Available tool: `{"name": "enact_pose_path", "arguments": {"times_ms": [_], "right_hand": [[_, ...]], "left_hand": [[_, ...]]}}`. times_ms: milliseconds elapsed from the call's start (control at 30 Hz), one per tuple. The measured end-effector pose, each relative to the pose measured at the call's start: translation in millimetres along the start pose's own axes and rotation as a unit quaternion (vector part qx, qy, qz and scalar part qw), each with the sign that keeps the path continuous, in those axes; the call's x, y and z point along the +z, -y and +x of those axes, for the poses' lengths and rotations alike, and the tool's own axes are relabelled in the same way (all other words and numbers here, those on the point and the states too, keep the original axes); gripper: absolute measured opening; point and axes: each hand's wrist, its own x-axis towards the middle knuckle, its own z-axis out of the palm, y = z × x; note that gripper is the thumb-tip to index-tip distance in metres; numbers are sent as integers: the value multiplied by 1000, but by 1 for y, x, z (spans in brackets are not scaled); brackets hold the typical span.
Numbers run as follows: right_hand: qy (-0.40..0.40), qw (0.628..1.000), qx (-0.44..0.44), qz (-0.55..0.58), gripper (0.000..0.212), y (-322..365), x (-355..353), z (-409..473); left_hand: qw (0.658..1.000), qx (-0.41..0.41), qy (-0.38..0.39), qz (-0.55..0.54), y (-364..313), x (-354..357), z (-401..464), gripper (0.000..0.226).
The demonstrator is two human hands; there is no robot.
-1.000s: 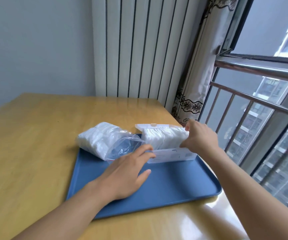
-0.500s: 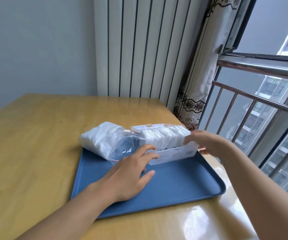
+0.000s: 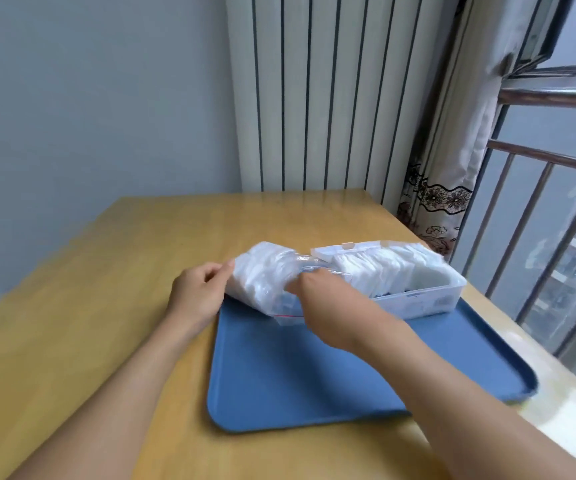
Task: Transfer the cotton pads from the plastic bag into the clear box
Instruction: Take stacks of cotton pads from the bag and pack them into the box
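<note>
Plastic bag [image 3: 266,282] of cotton pads [image 3: 257,271] sits at the far-left corner of the blue tray [image 3: 314,375], partly overhanging the tray's left edge onto the wooden table [image 3: 89,306]. Clear box [image 3: 418,299] sits along the tray's far edge toward the right corner, lid [image 3: 345,249] flipped open at the back, already packed with a row of white pads, a little room left at its right end. Bag and box are just beside each other, maybe touching; can't tell.

Left hand [image 3: 198,299] grips the bag's closed left end, fingers curled on the plastic. Right hand [image 3: 317,299] is at the bag's mouth on the box side; fingers are hidden behind the hand, so I can't tell if it's pinching plastic, pads, or nothing.

Judged step: opening the bag or reaching in for another bunch. Task partway done, bag looks well filled.

Risks:
- Bag is slick and soft; squeezing from the left could push pads out onto the tray or table.
- Pulling a bunch through a narrow mouth could fan the stack apart, loose pads dropping.
- Box is nearly full; forcing more in may bulge the row or pop pads over the rim.
- Box is light and near the tray's far edge; a shove from the right hand could slide or tip it.
- Open lid could get knocked shut.
</note>
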Motion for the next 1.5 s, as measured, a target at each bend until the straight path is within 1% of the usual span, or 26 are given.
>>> {"name": "enact_pose_path", "arguments": {"times_ms": [33,67,100,133,167,233,300,333,400,467,500,533,600,733,800,867,933,1067,1167,1233,1300,1367,1400,1500], "right_hand": [[-4,1000,-2,8,30,-2,4,5],[-14,1000,-7,25,29,-5,7,9],[-14,998,2,56,33,-6,12,12],[-27,994,12,102,32,-6,15,14],[-47,989,25,138,25,-5,21,17],[-113,973,52,193,12,-6,25,21],[-150,958,61,238,18,-9,26,20],[-151,955,55,251,22,-10,26,19],[-141,954,34,263,33,-11,25,13],[-141,955,-6,262,48,-7,22,9],[-144,955,-26,258,51,-6,21,10],[-146,956,-41,253,51,-6,21,10],[-148,956,-59,245,43,-7,20,10],[-157,953,-65,250,29,-6,19,9],[-154,962,-60,217,21,-11,22,12],[-132,974,-50,175,17,-16,29,16],[-135,977,-46,160,13,-22,33,17],[-166,962,-108,186,10,-19,25,13],[-143,949,-80,270,15,-20,10,1],[-128,930,-63,340,18,-25,-5,-10],[-148,891,-43,427,21,-35,-23,-21],[-184,828,-32,528,21,-47,-39,-30],[-189,796,-33,573,23,-52,-44,-32],[-154,704,-46,692,31,-54,-48,-34]], "left_hand": [[999,-3,18,-35,6,1,2,34],[998,-8,18,-59,6,2,4,35],[997,-9,9,-79,4,2,6,32],[996,-9,-4,-94,1,3,8,28],[993,-8,-10,-114,-1,4,11,23],[986,-13,5,-165,-5,8,12,15],[983,-13,14,-181,-6,11,11,15],[984,-16,16,-177,-5,11,10,16],[985,-18,19,-173,-3,11,9,19],[983,-16,17,-183,-3,12,9,16],[981,-18,15,-193,-4,12,8,14],[980,-22,12,-199,-5,13,8,12],[979,-28,6,-203,-7,15,7,12],[974,-52,5,-223,-8,16,7,14],[972,-60,-3,-228,-8,17,7,16],[975,-57,-8,-216,-8,18,6,15],[978,-47,-9,-201,-8,19,6,17],[981,-42,-30,-186,-7,20,5,20],[979,-59,-61,-186,-5,18,6,16],[977,-69,-68,-191,-3,14,8,14],[978,-69,-56,-189,-4,14,8,13],[981,-59,-50,-177,-6,16,6,12],[983,-52,-49,-170,-7,17,4,12],[987,-27,-54,-150,-13,21,0,11]]}}
